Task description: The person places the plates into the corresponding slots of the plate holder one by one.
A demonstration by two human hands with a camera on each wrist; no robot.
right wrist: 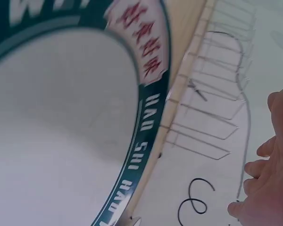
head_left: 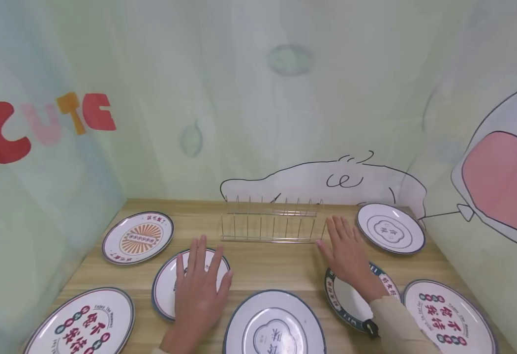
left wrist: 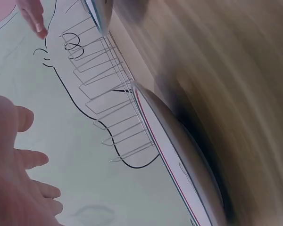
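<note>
The left hand [head_left: 200, 290], fingers spread, is held above a white plate [head_left: 164, 290]; the right hand [head_left: 347, 253], fingers extended, above a teal-bordered plate [head_left: 349, 300]. Nothing is gripped by either. Both plates are laid flat and apart on the wooden table [head_left: 258, 270], seemingly for easy reach; behind them a wire plate rack [head_left: 273, 241] is stood, perhaps to free the front.

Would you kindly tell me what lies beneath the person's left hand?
Below the left hand is a blue-rimmed white plate on the wooden table. Its left rim shows; the hand hides much of its middle.
</note>
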